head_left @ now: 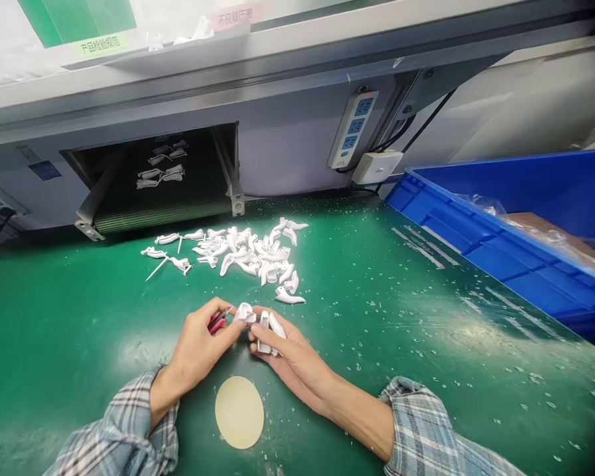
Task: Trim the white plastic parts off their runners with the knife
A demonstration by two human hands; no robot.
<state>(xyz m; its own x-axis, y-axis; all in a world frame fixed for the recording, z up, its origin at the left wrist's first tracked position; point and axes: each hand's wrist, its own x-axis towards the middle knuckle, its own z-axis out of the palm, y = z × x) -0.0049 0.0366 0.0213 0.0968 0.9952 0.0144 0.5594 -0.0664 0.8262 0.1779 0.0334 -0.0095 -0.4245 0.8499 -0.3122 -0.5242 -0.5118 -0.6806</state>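
My left hand is closed, with a small pink-handled tool with a dark tip tucked in its fingers. Its thumb and forefinger pinch a white moulded plastic part, which the fingertips of my right hand also meet. Curled round further white plastic pieces, my right hand keeps them against its palm and fingers. Just beyond both hands lies a loose pile of similar curved white parts. Below the hands, a pale yellow disc rests flat on the green table.
At the back left, a dark conveyor belt carries more white parts out of an opening. Several parts joined to sprues lie left of the pile. A blue crate borders the right side. Tiny white rings litter the tabletop. A power strip hangs behind.
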